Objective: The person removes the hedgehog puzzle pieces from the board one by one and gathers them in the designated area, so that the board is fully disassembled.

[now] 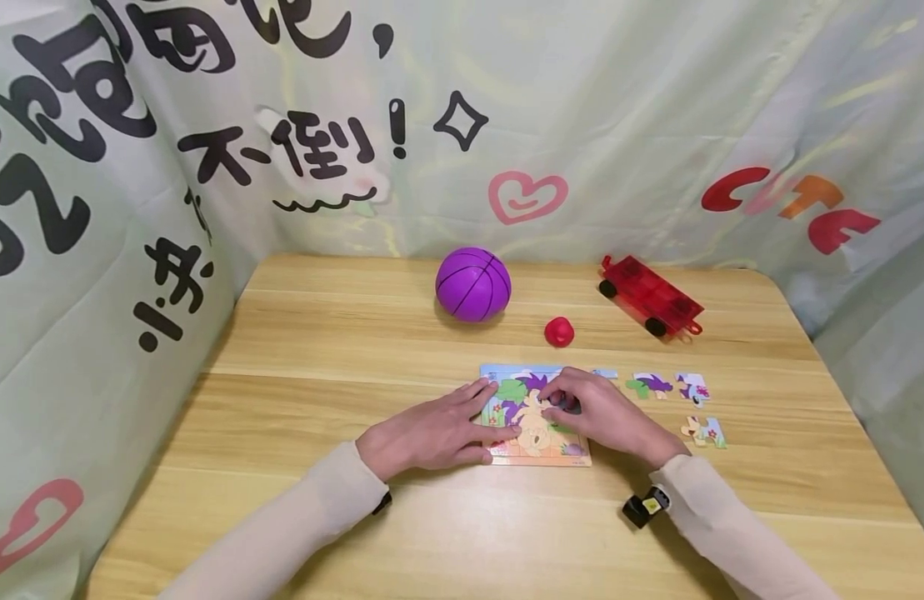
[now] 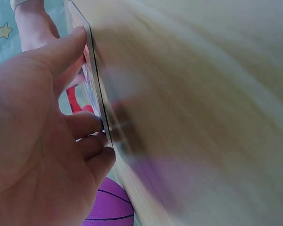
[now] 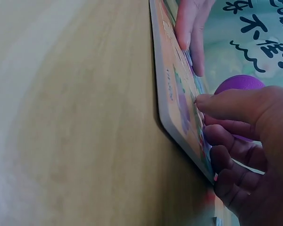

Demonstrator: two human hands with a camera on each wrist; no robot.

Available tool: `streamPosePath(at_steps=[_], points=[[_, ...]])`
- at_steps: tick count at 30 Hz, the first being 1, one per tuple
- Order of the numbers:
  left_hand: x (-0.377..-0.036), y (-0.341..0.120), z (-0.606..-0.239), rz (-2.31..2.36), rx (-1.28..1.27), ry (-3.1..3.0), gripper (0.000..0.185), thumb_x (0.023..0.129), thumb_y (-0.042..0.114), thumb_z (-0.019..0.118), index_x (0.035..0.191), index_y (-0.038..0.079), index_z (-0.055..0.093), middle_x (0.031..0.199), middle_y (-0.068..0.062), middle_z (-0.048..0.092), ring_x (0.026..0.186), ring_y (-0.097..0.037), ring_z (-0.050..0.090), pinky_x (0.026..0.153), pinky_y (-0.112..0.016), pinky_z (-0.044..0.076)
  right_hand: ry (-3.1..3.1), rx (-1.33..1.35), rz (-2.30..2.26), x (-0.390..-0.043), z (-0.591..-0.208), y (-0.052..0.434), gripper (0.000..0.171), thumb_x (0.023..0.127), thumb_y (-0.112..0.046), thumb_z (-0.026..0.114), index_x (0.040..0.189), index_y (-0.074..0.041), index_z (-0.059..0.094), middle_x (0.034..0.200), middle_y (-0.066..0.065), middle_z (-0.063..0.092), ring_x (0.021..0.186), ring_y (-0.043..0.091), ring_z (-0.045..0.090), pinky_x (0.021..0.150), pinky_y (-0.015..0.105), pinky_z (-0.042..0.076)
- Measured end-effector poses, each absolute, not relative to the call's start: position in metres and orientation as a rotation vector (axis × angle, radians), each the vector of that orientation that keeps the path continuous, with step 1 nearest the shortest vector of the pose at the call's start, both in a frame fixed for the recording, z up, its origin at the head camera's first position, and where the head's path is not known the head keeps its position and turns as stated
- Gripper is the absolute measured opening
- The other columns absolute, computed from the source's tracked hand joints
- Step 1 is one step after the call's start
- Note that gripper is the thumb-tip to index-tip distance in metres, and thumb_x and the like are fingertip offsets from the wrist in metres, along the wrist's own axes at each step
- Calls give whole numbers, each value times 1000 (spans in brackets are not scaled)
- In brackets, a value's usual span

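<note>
A jigsaw puzzle in a flat board (image 1: 506,454) lies on the table, showing a cartoon figure with purple hair. My left hand (image 1: 435,429) rests on its left side with fingers spread; in the left wrist view the thumb (image 2: 68,47) lies along the board's edge. My right hand (image 1: 600,412) is over the puzzle's right half, fingers bent and thumb and fingertips down at the picture. In the right wrist view the thumb (image 3: 226,104) touches the surface; whether a piece is between thumb and fingers is hidden. Loose puzzle pieces (image 1: 649,384) lie right of the board.
Behind the puzzle sit a purple ball (image 1: 472,285), a small red object (image 1: 559,332) and a red wheeled toy cart (image 1: 649,296). Another loose piece group (image 1: 705,432) lies near the right wrist. Printed cloth (image 1: 432,200) stands around the wooden table (image 1: 342,333).
</note>
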State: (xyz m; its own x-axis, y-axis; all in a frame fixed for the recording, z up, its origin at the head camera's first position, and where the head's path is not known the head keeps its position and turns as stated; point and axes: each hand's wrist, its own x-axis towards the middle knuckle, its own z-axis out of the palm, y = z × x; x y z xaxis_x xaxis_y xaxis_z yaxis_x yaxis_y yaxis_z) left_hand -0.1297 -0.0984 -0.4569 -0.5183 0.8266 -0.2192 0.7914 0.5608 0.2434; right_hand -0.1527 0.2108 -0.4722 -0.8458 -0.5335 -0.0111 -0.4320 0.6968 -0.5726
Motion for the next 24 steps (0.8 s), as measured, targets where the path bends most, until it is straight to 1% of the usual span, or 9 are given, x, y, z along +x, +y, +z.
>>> streamPosePath(at_steps=[7,13,17,24], points=[[-129,-98,-455,170,1310,2485,53,115,49,49,167,41,43,181,-25,12,171,-39,12,139,-45,23,2785,-782,-835,-153,-474,206,12,99,-19,83,110,-19,78,95,-11,67,85,6,59,75,24,57],[-129,-97,-454,155,1296,2481,53,115,49,48,167,42,42,182,-24,12,171,-38,12,138,-44,26,2809,-784,-840,-152,-475,201,10,99,-16,82,107,-18,77,93,-10,67,82,6,60,73,22,58],[-129,-97,-454,164,1288,2476,53,116,49,48,168,42,42,182,-24,11,171,-38,10,137,-43,26,2806,-786,-841,-152,-475,200,9,99,-14,81,106,-17,76,92,-9,66,82,6,59,72,21,58],[-129,-97,-455,171,1276,2472,53,116,49,49,168,42,41,182,-24,11,171,-38,10,137,-44,27,2813,-806,-798,-153,-475,199,10,100,-14,79,110,-15,77,94,-8,66,82,5,59,72,22,59]])
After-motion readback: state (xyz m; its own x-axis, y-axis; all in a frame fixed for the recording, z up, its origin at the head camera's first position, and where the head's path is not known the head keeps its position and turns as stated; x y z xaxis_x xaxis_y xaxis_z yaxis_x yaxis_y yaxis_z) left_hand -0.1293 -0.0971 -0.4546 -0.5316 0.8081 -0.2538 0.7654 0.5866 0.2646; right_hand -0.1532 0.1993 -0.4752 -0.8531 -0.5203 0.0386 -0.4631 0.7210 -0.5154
